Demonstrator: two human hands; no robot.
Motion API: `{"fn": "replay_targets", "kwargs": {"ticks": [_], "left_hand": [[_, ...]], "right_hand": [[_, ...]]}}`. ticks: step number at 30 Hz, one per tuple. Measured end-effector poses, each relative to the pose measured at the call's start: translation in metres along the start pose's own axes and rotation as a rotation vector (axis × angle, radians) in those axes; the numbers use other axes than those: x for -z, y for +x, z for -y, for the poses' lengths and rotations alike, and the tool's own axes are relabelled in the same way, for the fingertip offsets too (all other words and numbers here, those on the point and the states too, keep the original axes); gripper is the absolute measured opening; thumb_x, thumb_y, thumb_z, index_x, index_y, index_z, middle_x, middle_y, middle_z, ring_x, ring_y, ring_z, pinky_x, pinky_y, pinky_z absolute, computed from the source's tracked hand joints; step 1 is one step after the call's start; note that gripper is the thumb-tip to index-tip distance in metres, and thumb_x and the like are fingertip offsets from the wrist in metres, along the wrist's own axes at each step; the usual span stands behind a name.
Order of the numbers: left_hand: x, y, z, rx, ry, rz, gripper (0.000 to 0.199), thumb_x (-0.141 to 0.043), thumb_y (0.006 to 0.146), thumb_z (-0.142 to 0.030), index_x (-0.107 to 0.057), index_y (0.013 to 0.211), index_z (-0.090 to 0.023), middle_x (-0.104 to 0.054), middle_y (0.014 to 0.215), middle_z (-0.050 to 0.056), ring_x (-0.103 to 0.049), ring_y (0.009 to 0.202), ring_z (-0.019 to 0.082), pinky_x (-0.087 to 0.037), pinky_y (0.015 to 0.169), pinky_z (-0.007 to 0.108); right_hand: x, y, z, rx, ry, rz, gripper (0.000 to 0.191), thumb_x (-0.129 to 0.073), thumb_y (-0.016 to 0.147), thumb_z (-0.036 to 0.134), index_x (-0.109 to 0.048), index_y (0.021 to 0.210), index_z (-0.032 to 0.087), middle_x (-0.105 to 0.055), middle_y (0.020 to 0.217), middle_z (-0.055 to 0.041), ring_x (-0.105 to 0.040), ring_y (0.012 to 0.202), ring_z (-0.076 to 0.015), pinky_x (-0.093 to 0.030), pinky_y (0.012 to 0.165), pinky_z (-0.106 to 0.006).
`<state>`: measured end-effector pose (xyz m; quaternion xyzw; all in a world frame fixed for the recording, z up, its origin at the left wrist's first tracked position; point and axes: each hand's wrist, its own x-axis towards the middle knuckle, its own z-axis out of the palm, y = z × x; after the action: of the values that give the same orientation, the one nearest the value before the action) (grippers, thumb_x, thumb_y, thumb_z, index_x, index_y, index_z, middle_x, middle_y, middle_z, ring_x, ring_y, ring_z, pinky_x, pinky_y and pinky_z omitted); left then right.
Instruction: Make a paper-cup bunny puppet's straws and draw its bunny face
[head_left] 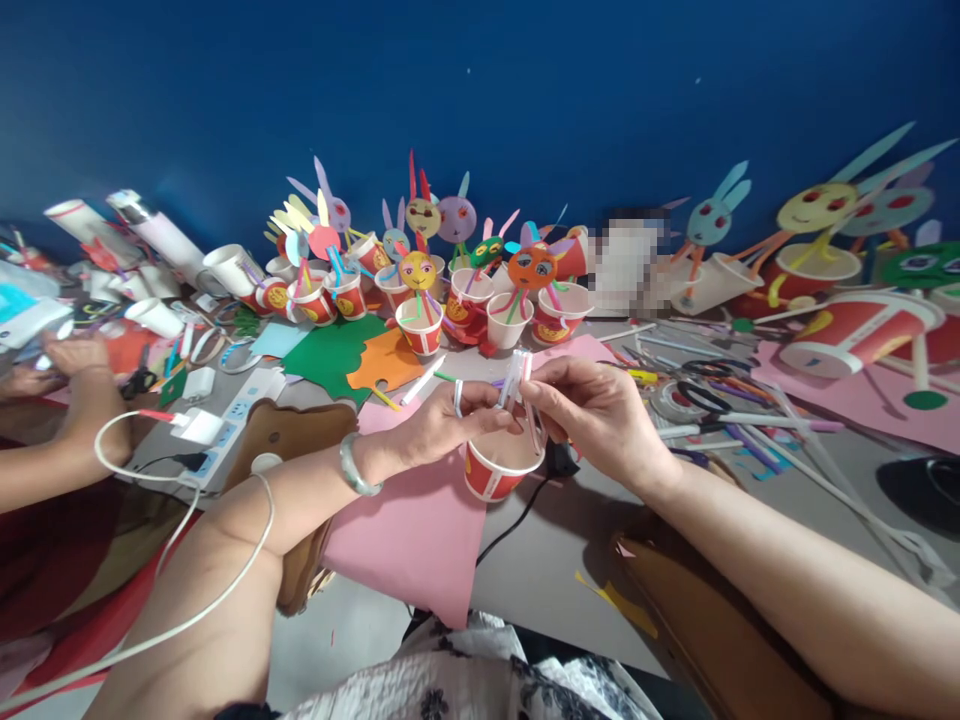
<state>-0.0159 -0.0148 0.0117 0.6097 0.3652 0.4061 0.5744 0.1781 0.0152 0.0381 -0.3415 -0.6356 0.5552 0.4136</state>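
Note:
Both hands meet above the rim of a red and white paper cup [499, 487]. Between my fingertips is a pale, shiny, partly see-through strip with pinkish edges [517, 375], bent over at its top; whether it is a straw or plastic film I cannot tell. My left hand [446, 425], with a ring and a bangle, pinches it from the left. From the right, my right hand [592, 410] grips it between thumb and forefinger, its lower part hanging at the cup's rim. The cup stands upright at the edge of a pink paper sheet [409, 530].
Cup figures with paper rabbit faces [418, 272] line the back by the blue wall. Scissors [701, 400], straws and pens clutter the right. On the left are a power strip [236, 425], a white cable [255, 545] across my forearm, and another person's hand [79, 355].

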Motion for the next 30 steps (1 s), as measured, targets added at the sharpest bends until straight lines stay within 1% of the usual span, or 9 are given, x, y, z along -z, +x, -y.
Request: {"fn": "replay_targets", "kwargs": {"ticks": [3,6,11,13,15,18,22,27,30], "left_hand": [[0.001,0.000,0.002,0.022,0.010,-0.003,0.025,-0.072,0.088,-0.038,-0.075,0.092,-0.014,-0.075,0.090,0.006,-0.067,0.080,0.014,-0.049,0.072,0.023],[0.001,0.001,0.003,0.036,0.004,0.003,0.026,-0.073,0.087,-0.039,-0.074,0.089,-0.013,-0.076,0.090,0.007,-0.067,0.079,0.014,-0.049,0.071,0.023],[-0.002,0.001,-0.004,0.050,-0.015,0.016,0.030,-0.075,0.084,-0.044,-0.075,0.087,-0.014,-0.076,0.089,0.008,-0.068,0.081,0.016,-0.052,0.076,0.026],[-0.003,0.001,-0.006,0.059,-0.014,-0.002,0.032,-0.075,0.083,-0.046,-0.076,0.087,-0.014,-0.076,0.088,0.008,-0.069,0.082,0.017,-0.053,0.077,0.027],[-0.004,0.001,-0.007,0.055,-0.013,-0.013,0.034,-0.075,0.083,-0.048,-0.076,0.088,-0.014,-0.076,0.089,0.008,-0.069,0.083,0.018,-0.053,0.078,0.028],[-0.004,0.002,-0.007,0.045,0.004,-0.017,0.034,-0.074,0.084,-0.048,-0.076,0.089,-0.015,-0.076,0.090,0.008,-0.069,0.084,0.018,-0.054,0.080,0.028],[-0.002,0.002,-0.005,0.053,0.039,-0.030,0.034,-0.072,0.085,-0.049,-0.076,0.087,-0.015,-0.075,0.087,0.006,-0.068,0.081,0.016,-0.053,0.076,0.026],[0.003,0.003,0.002,0.124,0.024,0.039,0.035,-0.075,0.082,-0.049,-0.074,0.085,-0.014,-0.072,0.079,0.004,-0.065,0.074,0.013,-0.050,0.068,0.023],[0.004,0.003,0.005,0.105,0.051,0.027,0.036,-0.073,0.084,-0.049,-0.074,0.086,-0.013,-0.074,0.084,0.006,-0.066,0.078,0.015,-0.051,0.072,0.024]], "right_hand": [[0.000,-0.001,0.001,0.020,-0.094,-0.016,0.037,-0.074,0.082,0.054,-0.066,0.074,0.018,-0.057,0.050,0.0021,-0.046,0.042,-0.0087,-0.034,0.039,-0.023],[0.001,-0.001,-0.001,0.022,-0.144,0.006,0.039,-0.070,0.085,0.055,-0.064,0.074,0.018,-0.055,0.049,0.0026,-0.045,0.042,-0.0083,-0.034,0.040,-0.022],[0.002,0.002,-0.005,-0.028,-0.077,0.058,0.041,-0.069,0.085,0.058,-0.063,0.076,0.018,-0.055,0.050,0.0036,-0.045,0.042,-0.0077,-0.035,0.040,-0.022],[0.002,0.004,-0.007,-0.044,-0.066,0.047,0.041,-0.070,0.083,0.057,-0.064,0.079,0.017,-0.059,0.054,0.0019,-0.049,0.044,-0.0087,-0.038,0.041,-0.022],[0.002,0.004,-0.009,-0.048,-0.069,0.036,0.041,-0.075,0.078,0.057,-0.065,0.080,0.017,-0.064,0.060,-0.0005,-0.056,0.050,-0.0114,-0.043,0.044,-0.023],[0.002,0.005,-0.013,-0.043,-0.090,0.012,0.043,-0.081,0.072,0.058,-0.064,0.077,0.018,-0.067,0.063,-0.0020,-0.060,0.054,-0.0141,-0.047,0.046,-0.025],[0.004,0.005,-0.015,-0.048,-0.128,0.019,0.043,-0.074,0.079,0.059,-0.062,0.075,0.018,-0.066,0.060,-0.0019,-0.057,0.049,-0.0120,-0.044,0.044,-0.024],[0.004,0.004,-0.019,-0.051,-0.119,0.032,0.042,-0.073,0.080,0.059,-0.062,0.076,0.018,-0.070,0.065,-0.0037,-0.062,0.055,-0.0148,-0.049,0.049,-0.026],[0.003,0.005,-0.018,-0.046,-0.101,0.033,0.041,-0.075,0.078,0.058,-0.064,0.076,0.018,-0.069,0.065,-0.0035,-0.063,0.056,-0.0152,-0.049,0.049,-0.026]]}}
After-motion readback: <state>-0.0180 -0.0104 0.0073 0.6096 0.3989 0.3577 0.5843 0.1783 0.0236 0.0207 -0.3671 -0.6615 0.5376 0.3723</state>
